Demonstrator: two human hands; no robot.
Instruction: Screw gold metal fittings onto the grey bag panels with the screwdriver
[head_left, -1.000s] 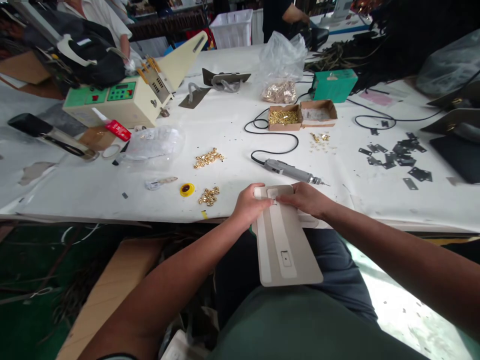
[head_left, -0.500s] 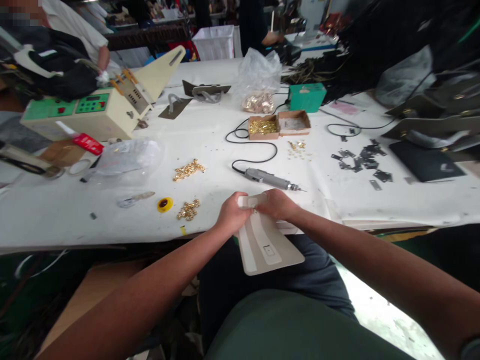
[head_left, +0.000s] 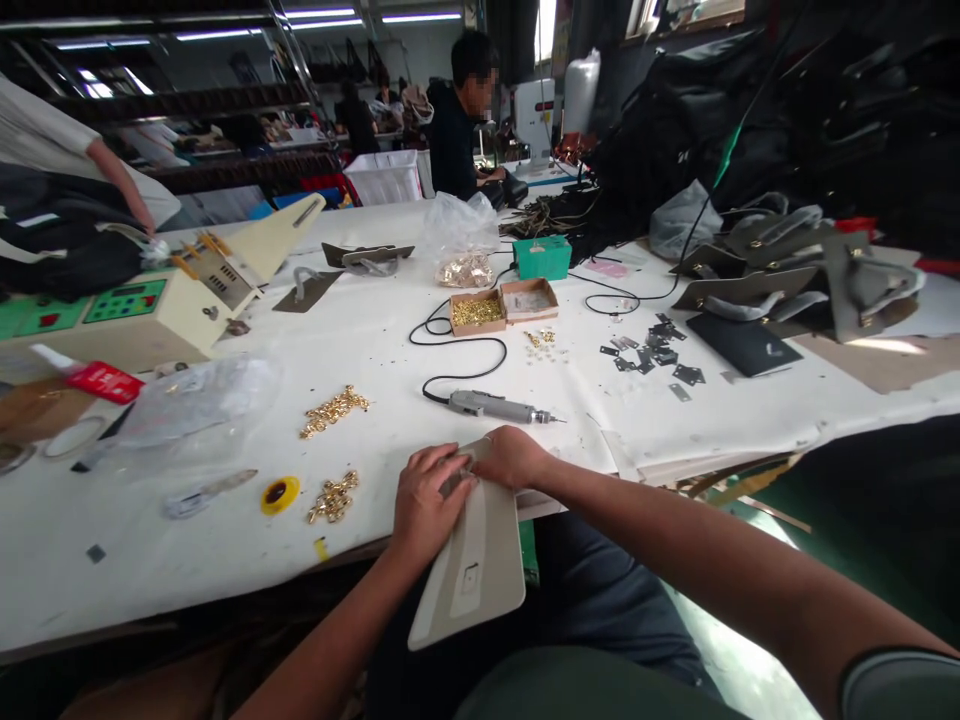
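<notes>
Two bare hands working at the far end of a beige panel, by the tabletop's near edge

The hands meet on a stiff beige panel (head_left: 496,560). Its far end is just over the near edge of the white tabletop (head_left: 375,350); the rest slopes out past that edge, toward the person. A pale strip (head_left: 472,535) runs along it, with a small dark-outlined rectangle (head_left: 470,577) near the strip's near end.

The right hand (head_left: 514,458) grips the panel's far right corner, fingers closed. The left hand (head_left: 430,500) bends over the far left corner, thumb and fingertips close together on the face; whether it pinches the panel or some small part cannot be told.

The step in hand appears to be close finger work at that end. The next move seems to call for a firm right-hand grip and careful fingertip pressure from the left, since the overhanging length could tip.

Just beyond the hands, a grey corded screwdriver (head_left: 491,406) lies on the tabletop, tip pointing right. To the left, gold-coloured fittings (head_left: 332,497) sit in two small heaps. Farther right are scattered dark plates (head_left: 663,355).
</notes>
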